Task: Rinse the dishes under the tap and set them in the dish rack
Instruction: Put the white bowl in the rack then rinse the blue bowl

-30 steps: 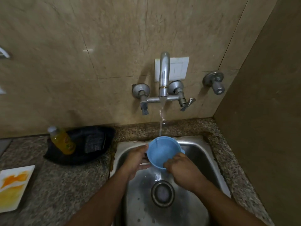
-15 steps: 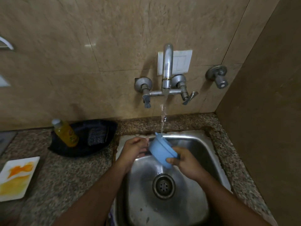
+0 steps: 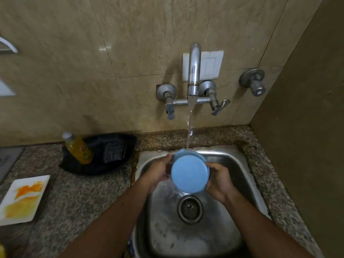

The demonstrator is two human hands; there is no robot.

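Observation:
A light blue bowl [image 3: 189, 173] is held over the steel sink [image 3: 247, 175], turned so its flat underside faces me. My left hand [image 3: 159, 171] grips its left rim and my right hand [image 3: 219, 180] grips its right side. Water runs from the wall tap [image 3: 194, 71] and strikes the bowl's far rim. A white rectangular plate [image 3: 23, 200] smeared with orange and yellow residue lies on the counter at the far left. No dish rack is in view.
A yellow soap bottle [image 3: 79, 148] and a dark scrub pad [image 3: 113, 152] sit in a black tray [image 3: 96, 168] left of the sink. The drain [image 3: 189, 209] lies below the bowl. A brown wall closes off the right side. Speckled granite counter [image 3: 83, 198] surrounds the sink.
The bowl has been turned over in both hands: its open side faced me, then it tilted sideways, and now its underside faces me under the stream.

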